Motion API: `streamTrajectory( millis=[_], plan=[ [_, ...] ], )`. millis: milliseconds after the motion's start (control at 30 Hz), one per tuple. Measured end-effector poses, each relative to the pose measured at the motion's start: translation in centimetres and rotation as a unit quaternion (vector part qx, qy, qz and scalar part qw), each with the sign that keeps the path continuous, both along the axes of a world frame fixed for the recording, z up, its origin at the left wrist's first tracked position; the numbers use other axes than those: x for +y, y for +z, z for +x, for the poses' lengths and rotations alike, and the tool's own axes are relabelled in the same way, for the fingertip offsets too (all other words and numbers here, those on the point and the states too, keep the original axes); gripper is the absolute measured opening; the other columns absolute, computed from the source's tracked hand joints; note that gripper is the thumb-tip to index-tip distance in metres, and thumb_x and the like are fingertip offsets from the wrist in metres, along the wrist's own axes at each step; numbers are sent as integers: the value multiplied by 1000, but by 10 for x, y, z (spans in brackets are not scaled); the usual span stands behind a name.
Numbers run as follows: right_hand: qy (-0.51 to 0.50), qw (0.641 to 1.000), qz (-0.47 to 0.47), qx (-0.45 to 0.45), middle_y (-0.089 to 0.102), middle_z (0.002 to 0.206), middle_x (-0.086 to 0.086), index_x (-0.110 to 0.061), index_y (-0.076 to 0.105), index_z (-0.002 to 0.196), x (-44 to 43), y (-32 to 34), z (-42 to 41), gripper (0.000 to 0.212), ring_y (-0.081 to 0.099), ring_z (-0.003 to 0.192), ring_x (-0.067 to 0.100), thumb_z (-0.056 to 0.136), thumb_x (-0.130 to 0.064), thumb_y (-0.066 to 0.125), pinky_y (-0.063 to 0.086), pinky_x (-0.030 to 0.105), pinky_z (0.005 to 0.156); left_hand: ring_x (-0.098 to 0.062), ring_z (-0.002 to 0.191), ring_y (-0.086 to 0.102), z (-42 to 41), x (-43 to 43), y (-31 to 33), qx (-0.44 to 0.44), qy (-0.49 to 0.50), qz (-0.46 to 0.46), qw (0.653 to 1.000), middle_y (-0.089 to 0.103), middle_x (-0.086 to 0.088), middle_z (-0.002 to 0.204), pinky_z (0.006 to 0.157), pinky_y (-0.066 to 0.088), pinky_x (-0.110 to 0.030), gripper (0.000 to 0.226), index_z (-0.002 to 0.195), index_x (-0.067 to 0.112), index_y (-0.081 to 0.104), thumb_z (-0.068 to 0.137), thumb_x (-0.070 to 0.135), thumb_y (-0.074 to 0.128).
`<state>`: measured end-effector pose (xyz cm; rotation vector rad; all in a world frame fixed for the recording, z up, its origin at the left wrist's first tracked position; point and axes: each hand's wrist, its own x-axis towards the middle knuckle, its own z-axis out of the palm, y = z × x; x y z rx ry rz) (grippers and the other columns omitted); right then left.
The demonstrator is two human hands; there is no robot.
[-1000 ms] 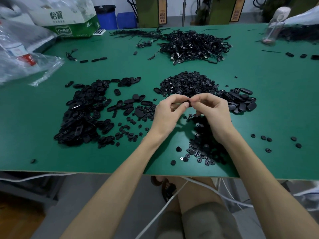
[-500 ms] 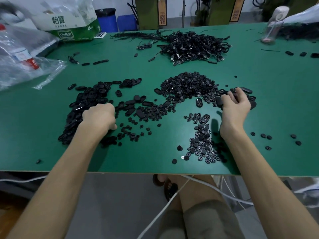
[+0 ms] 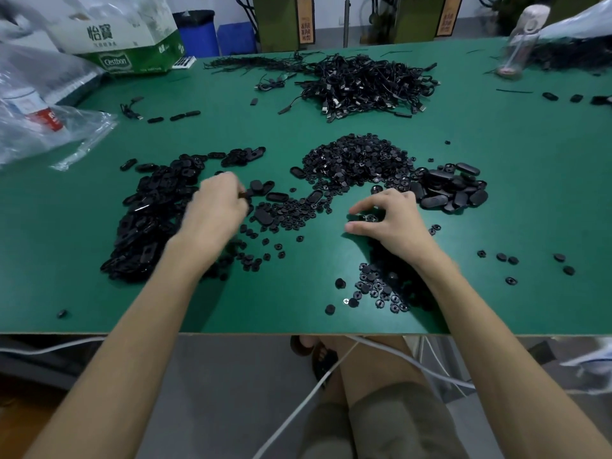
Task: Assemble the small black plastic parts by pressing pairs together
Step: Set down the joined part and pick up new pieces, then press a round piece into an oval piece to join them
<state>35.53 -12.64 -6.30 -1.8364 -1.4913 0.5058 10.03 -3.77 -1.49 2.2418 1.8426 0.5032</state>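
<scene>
Above one table (image 3: 530,180), left hand (image 3: 215,212) pinching one part (image 3: 244,195)

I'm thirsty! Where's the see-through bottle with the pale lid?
In the head view, the see-through plastic bottle with the pale lid stands at the far right of the green table, right of the tangled pile of black cables.

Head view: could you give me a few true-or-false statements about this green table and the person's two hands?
1. The left hand and right hand touch each other. False: they are well apart.
2. A tangle of black cables lies at the far side of the table. True.
3. The green-and-white carton stands at the far right. False: it is at the far left.
4. The right hand's fingers are curled over small round parts. True.
</scene>
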Motion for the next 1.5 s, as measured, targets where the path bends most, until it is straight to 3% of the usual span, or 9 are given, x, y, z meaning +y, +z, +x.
streamTrajectory(
  millis=[67, 233, 433, 533, 633, 833, 1100, 1333, 1500],
  plan=[
    [-7, 1000, -16, -20, 58, 107, -2, -29, 78, 104, 1, 1, 0, 32, 36, 117, 23, 77, -45, 86, 34, 43, 104, -11, 80, 69, 24, -9, -6, -146, -67, -41, 986, 69, -4, 105, 66, 54, -22, 16, 117, 8, 65, 102, 6, 59],
    [-11, 999, -9, -45, 65, 102, 1, -29, 76, 93, 2, 2, -1, 18, 46, 115, 28, 82, -41, 83, 35, 47, 105, -15, 79, 72, 80, -31, -30, -409, -187, -107, 887, 75, -14, 98, 60, 60, -30, 18, 113, 3, 73, 98, 0, 64],
    [-12, 998, 0, -60, 65, 109, 6, -20, 77, 103, 5, -4, 3, 19, 46, 115, 31, 94, -36, 72, 34, 45, 103, -17, 78, 74, 114, -32, -51, -543, -115, -142, 820, 74, -10, 100, 60, 57, -27, 19, 117, 5, 72, 100, 5, 65],
    [-17, 998, 14, -53, 64, 106, 1, -20, 72, 99, 6, -6, 2, 16, 42, 113, 27, 100, -34, 65, 28, 39, 95, -15, 77, 75, 116, -30, -56, -566, -113, -119, 808, 73, -10, 99, 52, 53, -23, 17, 115, 7, 71, 99, 6, 66],
    [-7, 999, 47, -7, 67, 90, -4, -17, 65, 95, 6, -7, 1, 13, 54, 108, 29, 103, -26, 61, 36, 46, 103, -13, 74, 72, 113, -29, -61, -582, -96, -107, 801, 72, -7, 95, 50, 49, -21, 19, 117, 9, 72, 99, 6, 66],
    [-16, 985, 138, 101, 72, 79, -8, -17, 63, 93, 1, -4, 1, 9, 67, 83, 17, 101, -17, 64, 49, 33, 81, -1, 67, 62, 113, -28, -65, -531, -121, -98, 833, 72, 13, 88, 69, 59, -26, 37, 126, 15, 72, 96, -5, 64],
    [5, 966, 145, 214, 78, 91, 0, -13, 71, 105, 3, -5, 5, 14, 71, 85, 5, 92, -12, 76, 51, 18, 80, -7, 84, 72, 112, -29, -66, -534, -115, -99, 832, 78, -2, 100, 67, 55, -19, 28, 122, 7, 74, 95, 0, 69],
    [6, 961, 153, 231, 77, 88, 3, -20, 76, 94, 4, -6, 6, 7, 68, 82, 10, 91, -14, 77, 56, 32, 79, -6, 82, 71, 112, -28, -67, -524, -116, -97, 838, 78, -3, 98, 66, 54, -17, 29, 122, 7, 74, 94, 1, 70],
    [17, 949, 150, 275, 77, 85, 4, -17, 75, 98, 3, -5, 5, 6, 68, 78, 9, 94, -12, 74, 55, 27, 69, -5, 81, 70, 113, -29, -67, -519, -115, -95, 841, 76, -4, 97, 65, 54, -17, 28, 122, 7, 73, 95, 2, 70]
  ],
)
